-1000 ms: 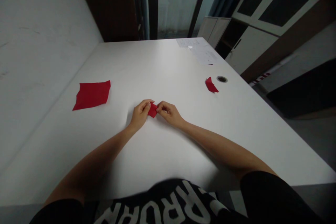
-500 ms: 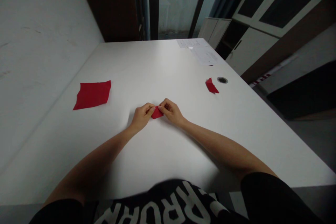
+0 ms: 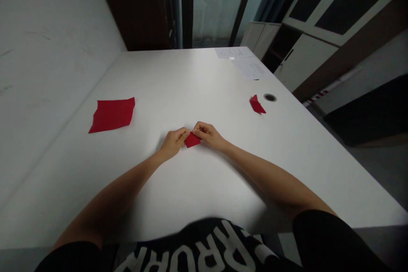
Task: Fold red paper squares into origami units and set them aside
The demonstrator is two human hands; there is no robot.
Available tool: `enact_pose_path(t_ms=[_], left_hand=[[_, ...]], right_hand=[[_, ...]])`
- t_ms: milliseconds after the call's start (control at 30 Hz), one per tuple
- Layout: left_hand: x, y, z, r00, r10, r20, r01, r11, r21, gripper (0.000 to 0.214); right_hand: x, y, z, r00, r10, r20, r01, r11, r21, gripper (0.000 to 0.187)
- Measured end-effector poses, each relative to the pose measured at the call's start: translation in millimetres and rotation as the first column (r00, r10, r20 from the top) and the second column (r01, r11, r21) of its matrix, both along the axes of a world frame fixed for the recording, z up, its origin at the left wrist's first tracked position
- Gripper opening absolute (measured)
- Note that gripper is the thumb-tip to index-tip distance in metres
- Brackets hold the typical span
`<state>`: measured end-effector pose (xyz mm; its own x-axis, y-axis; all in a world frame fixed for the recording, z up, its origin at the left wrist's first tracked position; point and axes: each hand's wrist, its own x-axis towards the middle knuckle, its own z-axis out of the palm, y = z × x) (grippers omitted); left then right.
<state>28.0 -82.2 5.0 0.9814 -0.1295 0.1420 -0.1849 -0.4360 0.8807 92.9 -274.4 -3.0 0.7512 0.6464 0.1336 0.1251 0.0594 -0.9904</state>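
A small folded piece of red paper [image 3: 193,140] is held between my two hands, a little above or on the white table; its exact height I cannot tell. My left hand [image 3: 174,141] pinches its upper left side between thumb and fingers. With thumb and forefinger, my right hand [image 3: 208,134] grips the upper right edge. The fingertips of both hands nearly meet at the top and hide that edge. To the left lies a flat, larger red sheet [image 3: 112,114] with uneven edges. A folded red paper shape [image 3: 256,105] rests on the right.
The white table [image 3: 191,80] meets a wall [image 3: 47,72] on its left. Printed sheets [image 3: 248,66] lie at the far right corner. A round cable hole [image 3: 270,97] sits near the right edge. White cabinets [image 3: 304,57] stand beyond that side.
Both hands have shifted slightly toward me with the small red paper. More of the paper's face shows below the fingers. The other red pieces have stayed put.
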Motion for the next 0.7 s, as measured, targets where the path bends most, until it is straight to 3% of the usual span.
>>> enact_pose_path(t_ms=[100, 200, 300, 400, 567, 700], left_hand=[[1.3, -1.1, -1.4, 1.000, -0.007, -0.013, 0.007, 1.000, -0.025, 0.034], [4.7, -3.4, -5.2, 1.000, 0.023, -0.020, -0.026, 0.983, -0.184, 0.034], [6.9, -4.4, -6.1, 0.997, 0.055, -0.047, -0.069, 0.924, -0.376, 0.036], [5.9, -4.5, -3.4, 0.998, 0.029, -0.051, -0.050, 0.876, -0.480, 0.047], [3.6, -7.9, -2.8, 1.000, 0.015, 0.027, 0.001, 0.863, -0.506, 0.054], [4.1, -8.7, -5.1, 0.991, 0.111, 0.074, -0.063, 0.875, -0.479, 0.051]], right_hand=[[-2.8, 1.4, 1.6, 1.000, -0.013, 0.027, 0.013, 1.000, -0.022, 0.040], [-5.5, 4.6, 1.8, 0.992, -0.119, 0.033, 0.119, 0.993, -0.003, 0.040], [-5.1, 7.6, -1.2, 0.975, -0.198, -0.097, 0.204, 0.977, 0.061, 0.039], [-2.2, 9.6, -5.4, 0.936, -0.199, -0.290, 0.243, 0.962, 0.125, 0.039], [-2.0, 11.4, -6.5, 0.862, -0.137, -0.488, 0.232, 0.963, 0.140, 0.039], [-8.9, 12.8, -4.1, 0.886, -0.061, -0.460, 0.146, 0.977, 0.153, 0.040]])
